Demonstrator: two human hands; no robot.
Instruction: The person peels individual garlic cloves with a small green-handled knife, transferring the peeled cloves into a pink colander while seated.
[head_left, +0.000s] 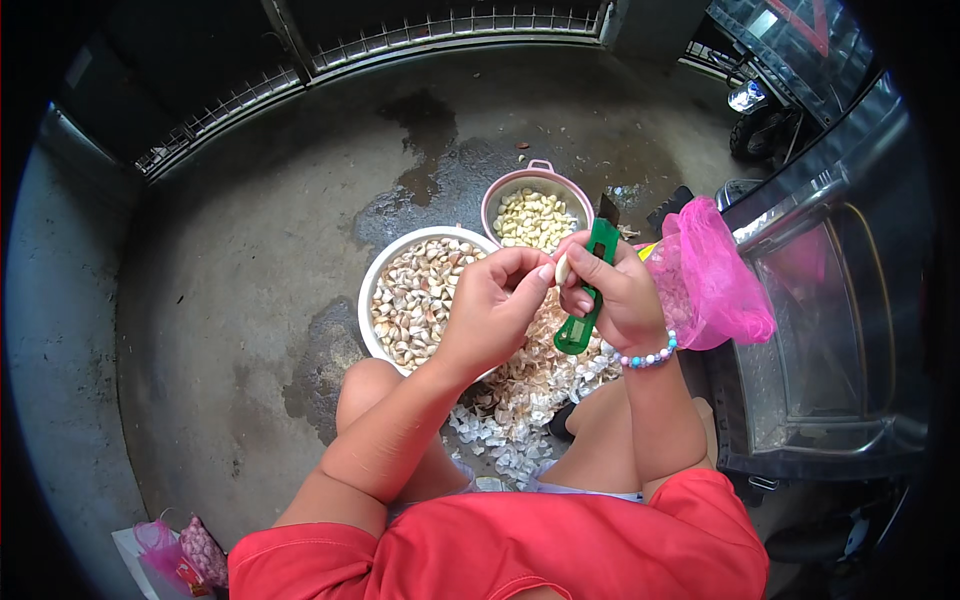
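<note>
A pale garlic clove (562, 271) is between the fingertips of both hands. My left hand (501, 301) pinches at its left side with thumb and forefinger. Across the palm of my right hand (626, 296), which wears a beaded bracelet, lies a green utility knife (576, 334). Its dark blade points away from me, and the right thumb rests against the clove. Below my left hand, unpeeled cloves (412, 307) fill a white basin (365, 300). Farther off, peeled cloves (532, 214) sit in a pink-rimmed colander or bowl (489, 196), partly hidden by my hands.
Garlic skins (517, 405) pile on the floor between my legs. A pink mesh bag (709, 277) stands at right, beside a metal-framed vehicle part (795, 420). More mesh-bagged garlic (202, 551) lies at lower left. Wet patches (420, 180) mark the concrete floor; a gate (450, 30) spans the back.
</note>
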